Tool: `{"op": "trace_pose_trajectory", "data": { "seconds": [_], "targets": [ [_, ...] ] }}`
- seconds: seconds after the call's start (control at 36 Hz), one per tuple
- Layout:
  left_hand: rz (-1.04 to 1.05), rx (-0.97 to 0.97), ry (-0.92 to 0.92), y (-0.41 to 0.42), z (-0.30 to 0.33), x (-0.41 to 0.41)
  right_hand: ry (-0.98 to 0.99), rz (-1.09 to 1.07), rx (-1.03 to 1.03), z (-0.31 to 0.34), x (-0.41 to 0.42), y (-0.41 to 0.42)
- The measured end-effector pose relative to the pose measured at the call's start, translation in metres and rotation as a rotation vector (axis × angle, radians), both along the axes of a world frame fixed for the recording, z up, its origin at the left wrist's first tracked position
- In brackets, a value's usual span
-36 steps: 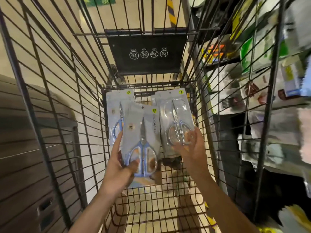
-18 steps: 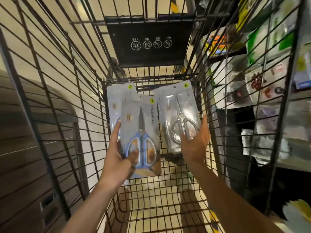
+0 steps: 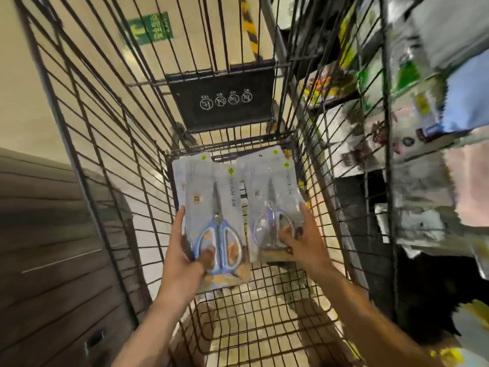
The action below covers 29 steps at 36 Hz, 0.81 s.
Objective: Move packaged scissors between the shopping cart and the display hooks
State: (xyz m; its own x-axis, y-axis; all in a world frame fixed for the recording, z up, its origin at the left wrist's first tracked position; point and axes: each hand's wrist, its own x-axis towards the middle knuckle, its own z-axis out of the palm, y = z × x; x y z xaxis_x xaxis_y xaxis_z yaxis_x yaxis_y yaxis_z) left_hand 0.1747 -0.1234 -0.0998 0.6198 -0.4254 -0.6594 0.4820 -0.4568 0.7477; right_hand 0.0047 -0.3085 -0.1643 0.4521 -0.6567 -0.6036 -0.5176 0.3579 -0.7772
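Both hands are inside a black wire shopping cart (image 3: 267,311). My left hand (image 3: 185,250) grips a pack of blue-handled scissors (image 3: 217,207) by its lower end, thumb on the front; a second pack shows behind it at the upper left. My right hand (image 3: 304,242) grips another pack of scissors (image 3: 272,197), blurred, fingers curled round its lower right edge. A further pack's corner with a yellow sticker peeks out behind that one. No display hooks are clearly visible.
A black plastic child-seat flap (image 3: 222,99) with warning icons hangs at the cart's far end. Blurred store shelves (image 3: 423,128) with packaged goods stand to the right of the cart. A dark wooden panel (image 3: 47,234) runs along the left.
Both hands have lifted their packs higher off the cart floor. The right hand shifted from touching the pack's front to gripping its lower right edge. The view has tilted upward.
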Motion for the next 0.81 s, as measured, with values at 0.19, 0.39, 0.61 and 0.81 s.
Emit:
{"op": "trace_pose_trajectory", "data": {
  "seconds": [0.19, 0.39, 0.61, 0.81],
  "targets": [
    [-0.088, -0.069, -0.051, 0.011, 0.066, 0.013, -0.184, -0.123, 0.101, 0.088, -0.013, 0.026],
    [-0.223, -0.053, -0.047, 0.035, 0.138, 0.041, -0.143, -0.266, 0.106, 0.173, -0.033, 0.076],
    [-0.436, -0.168, -0.173, 0.057, 0.219, 0.046, -0.369, -0.299, 0.054, 0.259, -0.068, 0.136],
    [-0.558, -0.254, -0.344, 0.079, 0.284, -0.001, -0.439, -0.347, -0.073, 0.319, -0.135, 0.176]
  ]
}}
